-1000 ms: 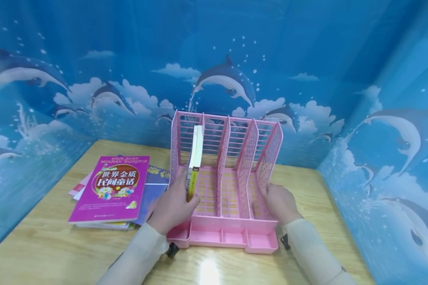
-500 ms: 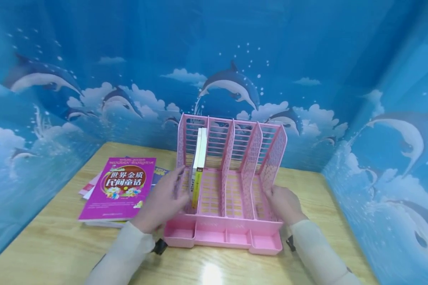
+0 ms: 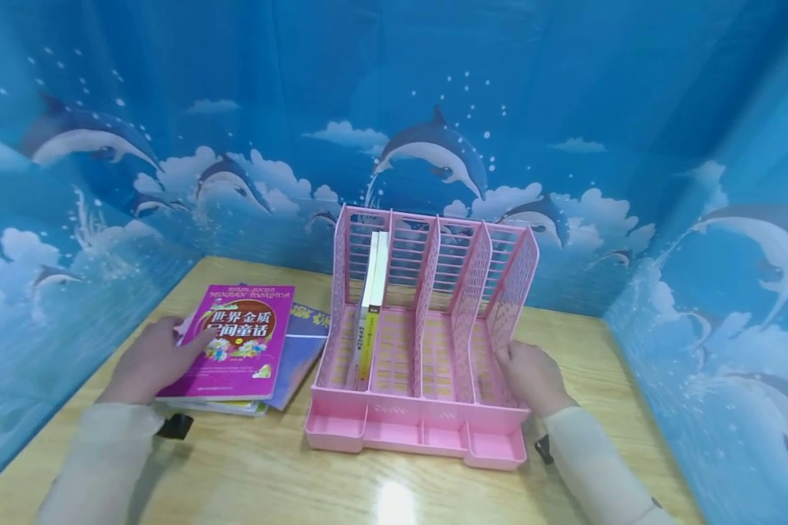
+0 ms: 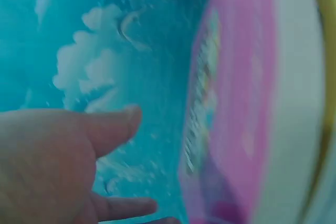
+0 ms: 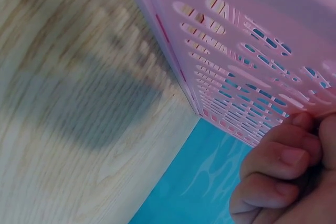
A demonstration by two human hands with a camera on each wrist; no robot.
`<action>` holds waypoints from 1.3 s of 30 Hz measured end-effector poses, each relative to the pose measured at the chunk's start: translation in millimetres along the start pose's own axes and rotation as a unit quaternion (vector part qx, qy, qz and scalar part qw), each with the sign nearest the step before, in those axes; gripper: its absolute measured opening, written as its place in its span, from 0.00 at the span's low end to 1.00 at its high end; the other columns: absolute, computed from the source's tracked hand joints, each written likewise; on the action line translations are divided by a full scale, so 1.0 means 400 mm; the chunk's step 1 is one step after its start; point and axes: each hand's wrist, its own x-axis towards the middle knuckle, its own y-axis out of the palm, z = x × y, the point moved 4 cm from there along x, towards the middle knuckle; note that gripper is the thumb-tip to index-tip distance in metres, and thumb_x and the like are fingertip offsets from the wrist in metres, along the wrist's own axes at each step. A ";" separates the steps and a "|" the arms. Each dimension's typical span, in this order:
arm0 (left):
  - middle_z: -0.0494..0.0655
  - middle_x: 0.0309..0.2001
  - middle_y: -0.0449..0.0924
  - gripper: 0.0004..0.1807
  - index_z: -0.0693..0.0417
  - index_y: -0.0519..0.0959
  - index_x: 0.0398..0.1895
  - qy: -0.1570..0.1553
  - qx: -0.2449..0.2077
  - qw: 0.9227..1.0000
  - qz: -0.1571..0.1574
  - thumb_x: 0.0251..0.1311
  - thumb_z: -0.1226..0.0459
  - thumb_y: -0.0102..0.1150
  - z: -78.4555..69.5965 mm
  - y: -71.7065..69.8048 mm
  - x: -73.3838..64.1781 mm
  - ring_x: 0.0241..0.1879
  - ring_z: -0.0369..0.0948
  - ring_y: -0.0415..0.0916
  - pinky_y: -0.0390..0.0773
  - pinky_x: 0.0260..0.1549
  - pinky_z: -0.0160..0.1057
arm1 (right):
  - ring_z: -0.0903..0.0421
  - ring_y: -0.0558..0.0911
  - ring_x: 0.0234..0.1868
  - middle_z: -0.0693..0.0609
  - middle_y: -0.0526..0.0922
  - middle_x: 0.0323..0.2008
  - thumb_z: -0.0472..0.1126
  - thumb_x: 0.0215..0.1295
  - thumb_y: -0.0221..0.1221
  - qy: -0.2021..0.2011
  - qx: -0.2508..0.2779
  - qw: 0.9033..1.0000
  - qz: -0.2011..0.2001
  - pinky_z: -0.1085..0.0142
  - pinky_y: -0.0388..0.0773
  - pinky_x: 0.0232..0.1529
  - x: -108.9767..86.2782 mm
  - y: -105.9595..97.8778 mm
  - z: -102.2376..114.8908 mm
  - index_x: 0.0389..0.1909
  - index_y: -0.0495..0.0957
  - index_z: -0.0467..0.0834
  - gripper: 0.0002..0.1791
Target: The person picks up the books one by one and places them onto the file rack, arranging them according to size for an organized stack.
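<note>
Right hand [image 3: 533, 375] gripping the pink rack [image 3: 420, 410] at its four o'clock, left hand [image 3: 152, 359] spread loose at nine — that one should (I'd say) pinch only the purple book [image 3: 239, 369].

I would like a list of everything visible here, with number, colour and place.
Table: 1, light wood, foreground
Rack: 1, pink, on table
Standing books: 2, white pages, rack's leftmost slot
Top book: 1, magenta, left of rack
Blue book: 1, blue, partly under top book
Lower books: number unclear, pale, under top book
Backdrop: number unclear, dolphin-patterned blue, behind and beside
Sleeves: 2, off-white, lower left and right
Wrist pieces: 2, black, beside sleeves
Left hand: 1, bare, at top book's left
Right hand: 1, bare, gripping rack's right side
</note>
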 end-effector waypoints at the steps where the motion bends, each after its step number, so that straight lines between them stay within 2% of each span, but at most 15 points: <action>1: 0.84 0.61 0.64 0.57 0.84 0.56 0.70 -0.007 0.008 1.000 0.022 0.72 0.32 0.41 0.015 0.003 0.002 0.58 0.76 0.67 0.74 0.51 0.72 | 0.53 0.73 0.23 0.50 0.73 0.20 0.53 0.82 0.40 0.000 -0.001 1.000 0.000 0.61 0.72 0.25 -0.001 0.000 -0.001 0.30 0.77 0.45 0.26; 4: 0.84 0.60 0.66 0.63 0.85 0.58 0.68 -0.027 0.023 0.997 0.065 0.67 0.26 0.37 0.042 0.012 0.007 0.57 0.75 0.68 0.76 0.49 0.70 | 0.52 0.74 0.23 0.50 0.73 0.20 0.53 0.82 0.40 0.003 -0.002 1.000 0.000 0.60 0.73 0.25 -0.003 0.000 -0.004 0.30 0.77 0.45 0.26; 7: 0.84 0.60 0.67 0.66 0.85 0.58 0.67 -0.039 0.025 0.996 0.082 0.64 0.23 0.37 0.054 0.022 0.011 0.56 0.75 0.69 0.77 0.47 0.69 | 0.52 0.73 0.22 0.50 0.72 0.19 0.53 0.82 0.40 0.008 0.000 1.000 0.001 0.60 0.73 0.25 -0.005 0.000 -0.008 0.28 0.77 0.45 0.26; 12: 0.82 0.56 0.69 0.70 0.87 0.56 0.67 -0.063 0.000 0.995 0.076 0.59 0.21 0.43 0.064 0.044 0.018 0.51 0.71 0.74 0.78 0.45 0.66 | 0.52 0.73 0.22 0.49 0.73 0.20 0.54 0.82 0.40 0.015 0.000 1.000 0.002 0.59 0.73 0.26 -0.009 0.000 -0.013 0.31 0.78 0.44 0.26; 15: 0.82 0.56 0.67 0.71 0.88 0.52 0.67 -0.074 -0.034 0.994 0.072 0.58 0.22 0.48 0.064 0.054 0.021 0.52 0.71 0.73 0.77 0.49 0.67 | 0.52 0.74 0.23 0.50 0.73 0.20 0.54 0.82 0.41 0.015 -0.001 1.000 -0.003 0.59 0.74 0.27 -0.011 -0.002 -0.012 0.33 0.80 0.43 0.26; 20: 0.85 0.60 0.62 0.70 0.89 0.48 0.69 -0.071 -0.058 0.993 0.070 0.62 0.25 0.48 0.060 0.060 0.023 0.58 0.76 0.67 0.71 0.57 0.71 | 0.52 0.74 0.23 0.50 0.73 0.19 0.53 0.82 0.41 0.009 -0.005 1.000 -0.011 0.57 0.75 0.28 -0.010 -0.006 -0.008 0.35 0.81 0.42 0.26; 25: 0.86 0.61 0.60 0.69 0.88 0.48 0.70 -0.068 -0.055 0.993 0.075 0.63 0.25 0.47 0.069 0.062 0.028 0.58 0.76 0.66 0.70 0.57 0.72 | 0.52 0.73 0.22 0.50 0.72 0.19 0.53 0.82 0.41 0.013 0.002 1.000 -0.004 0.58 0.74 0.27 -0.010 -0.005 -0.005 0.36 0.81 0.42 0.26; 27: 0.84 0.59 0.62 0.69 0.88 0.49 0.70 -0.070 -0.051 0.993 0.080 0.62 0.24 0.46 0.070 0.057 0.029 0.55 0.74 0.69 0.72 0.55 0.71 | 0.52 0.73 0.22 0.50 0.72 0.19 0.53 0.82 0.41 0.016 0.007 1.000 -0.004 0.58 0.74 0.27 -0.009 -0.003 -0.004 0.37 0.82 0.42 0.26; 30: 0.79 0.52 0.67 0.70 0.88 0.49 0.69 -0.085 -0.058 0.991 0.087 0.60 0.24 0.50 0.063 0.045 0.024 0.46 0.65 0.75 0.78 0.46 0.65 | 0.52 0.74 0.24 0.50 0.73 0.20 0.53 0.82 0.41 0.016 0.008 1.000 -0.006 0.57 0.75 0.29 -0.006 0.000 -0.004 0.38 0.82 0.42 0.25; 32: 0.72 0.47 0.70 0.68 0.87 0.51 0.68 -0.084 -0.076 0.990 0.086 0.60 0.26 0.53 0.051 0.036 0.018 0.40 0.56 0.76 0.81 0.39 0.56 | 0.52 0.74 0.24 0.50 0.73 0.20 0.53 0.82 0.41 0.018 0.010 1.000 -0.007 0.57 0.75 0.29 -0.003 0.002 -0.007 0.38 0.82 0.42 0.25; 35: 0.67 0.46 0.73 0.62 0.82 0.53 0.69 -0.064 -0.110 0.989 0.073 0.63 0.30 0.55 0.032 0.028 0.010 0.37 0.50 0.77 0.80 0.32 0.45 | 0.52 0.74 0.23 0.50 0.74 0.20 0.54 0.82 0.41 0.016 0.013 1.000 -0.009 0.57 0.75 0.29 0.000 0.004 -0.009 0.40 0.82 0.41 0.26; 39: 0.59 0.43 0.81 0.51 0.74 0.58 0.72 -0.017 -0.161 0.985 0.054 0.70 0.36 0.53 0.003 0.017 -0.012 0.32 0.47 0.80 0.80 0.29 0.42 | 0.52 0.74 0.23 0.50 0.74 0.20 0.54 0.82 0.41 0.017 0.018 1.000 -0.010 0.59 0.74 0.28 0.004 0.007 -0.010 0.38 0.82 0.41 0.26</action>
